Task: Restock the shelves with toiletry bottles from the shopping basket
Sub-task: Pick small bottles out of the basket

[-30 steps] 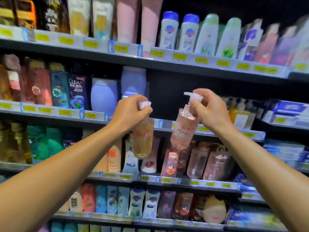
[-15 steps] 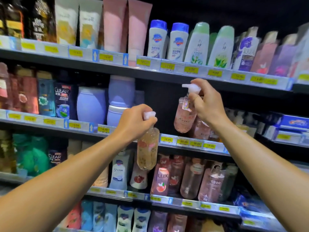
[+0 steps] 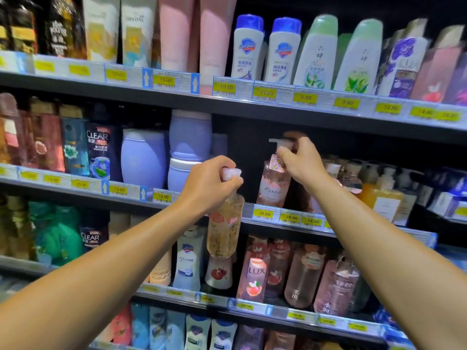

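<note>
Head view shows both arms raised to a stocked shelf unit. Right hand grips the pump neck of a pink bottle, fingers curled round it below the white pump head. That bottle stands upright, or close to it, at the front edge of the middle shelf, in the dark gap between the lavender tubs and the pump bottles further right. Whether its base bears on the shelf cannot be told; the price rail hides it. Left hand is closed round the cap of an amber bottle, which hangs free in front of the shelf edge, well short of any slot. No basket is in view.

Assessment: the step in hand is seating the pink bottle. Recommended practice:
- Lower until the base sits flat, then push it back so it clears the price rail.
- Keep the label facing out and the nozzle turned clear of neighbouring pumps.
- Release only once it stands unaided; a top grip on a tall bottle invites tipping.
- Hold the amber bottle away from the front row below while the right arm works, then place it beside the pink one in the same gap.
</note>
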`<action>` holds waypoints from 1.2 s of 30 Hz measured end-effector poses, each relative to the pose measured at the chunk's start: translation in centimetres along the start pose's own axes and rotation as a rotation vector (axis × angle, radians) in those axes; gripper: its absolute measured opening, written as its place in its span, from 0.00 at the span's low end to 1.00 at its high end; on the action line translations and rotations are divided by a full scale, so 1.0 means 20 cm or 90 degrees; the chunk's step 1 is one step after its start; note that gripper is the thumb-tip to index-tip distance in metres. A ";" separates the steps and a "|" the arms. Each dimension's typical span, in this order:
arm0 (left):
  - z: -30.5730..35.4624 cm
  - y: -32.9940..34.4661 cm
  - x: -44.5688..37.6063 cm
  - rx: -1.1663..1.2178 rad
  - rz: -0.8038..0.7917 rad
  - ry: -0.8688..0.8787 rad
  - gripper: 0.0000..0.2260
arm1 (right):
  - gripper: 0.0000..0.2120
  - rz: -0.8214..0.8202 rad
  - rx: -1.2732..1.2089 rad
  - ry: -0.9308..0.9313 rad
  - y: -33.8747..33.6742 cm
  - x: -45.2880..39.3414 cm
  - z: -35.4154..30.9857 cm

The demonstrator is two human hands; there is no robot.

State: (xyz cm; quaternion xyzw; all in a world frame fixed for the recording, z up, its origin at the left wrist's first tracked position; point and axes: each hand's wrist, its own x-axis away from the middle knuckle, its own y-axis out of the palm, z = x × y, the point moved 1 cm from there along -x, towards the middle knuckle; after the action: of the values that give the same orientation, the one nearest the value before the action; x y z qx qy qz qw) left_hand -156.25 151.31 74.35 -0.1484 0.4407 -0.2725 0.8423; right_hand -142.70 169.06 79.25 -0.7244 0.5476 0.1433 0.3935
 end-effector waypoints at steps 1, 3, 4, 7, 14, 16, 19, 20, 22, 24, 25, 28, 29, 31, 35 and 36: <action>0.00 0.00 0.00 0.001 -0.001 0.001 0.11 | 0.19 0.000 0.013 0.005 0.00 -0.02 0.00; -0.01 0.00 -0.01 0.003 -0.001 0.005 0.10 | 0.19 -0.018 0.029 0.018 0.01 -0.04 0.01; -0.01 0.00 0.00 0.005 -0.001 0.008 0.10 | 0.19 -0.031 0.029 0.027 0.01 -0.04 0.01; -0.01 0.00 0.00 0.014 -0.010 0.013 0.10 | 0.22 -0.051 0.030 0.038 0.03 -0.03 0.00; 0.00 -0.01 -0.01 0.028 0.001 0.031 0.12 | 0.23 0.095 0.108 -0.028 -0.03 0.24 -0.04; 0.03 -0.02 -0.01 0.049 -0.003 0.042 0.13 | 0.20 0.106 0.063 -0.071 -0.01 0.41 -0.06; 0.07 -0.02 -0.03 0.073 0.003 0.046 0.13 | 0.21 -0.061 -0.028 -0.029 0.06 0.62 -0.07; 0.09 -0.01 -0.03 0.077 0.004 0.045 0.12 | 0.23 -0.112 -0.053 -0.003 0.09 0.68 -0.07; 0.13 0.00 -0.04 0.082 0.005 0.046 0.13 | 0.30 -0.163 -0.074 0.036 0.12 0.76 -0.07; 0.17 0.02 -0.04 0.060 0.010 0.043 0.16 | 0.37 -0.148 -0.072 0.061 0.16 0.83 -0.06; 0.19 0.04 -0.04 0.037 0.014 0.040 0.17 | 0.38 -0.124 -0.070 0.067 0.18 0.85 -0.06; 0.25 0.07 -0.03 -0.028 0.012 0.053 0.19 | 0.43 -0.056 -0.058 0.099 0.21 0.89 -0.06; 0.27 0.07 -0.03 -0.039 0.008 0.059 0.19 | 0.43 -0.039 -0.055 0.109 0.21 0.89 -0.05; 0.29 0.08 -0.04 -0.049 0.005 0.060 0.18 | 0.41 -0.011 -0.044 0.112 0.20 0.89 -0.04; 0.29 0.09 -0.05 -0.071 0.014 0.060 0.19 | 0.36 0.037 0.015 0.068 0.14 0.89 0.00; 0.29 0.09 -0.04 -0.072 0.015 0.060 0.20 | 0.35 0.045 0.029 0.060 0.12 0.89 0.01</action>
State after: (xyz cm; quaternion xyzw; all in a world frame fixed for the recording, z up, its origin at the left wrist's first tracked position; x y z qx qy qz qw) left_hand -151.22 153.35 77.37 -0.1774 0.4963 -0.2441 0.8140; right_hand -138.47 156.84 66.82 -0.7011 0.5941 0.1103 0.3786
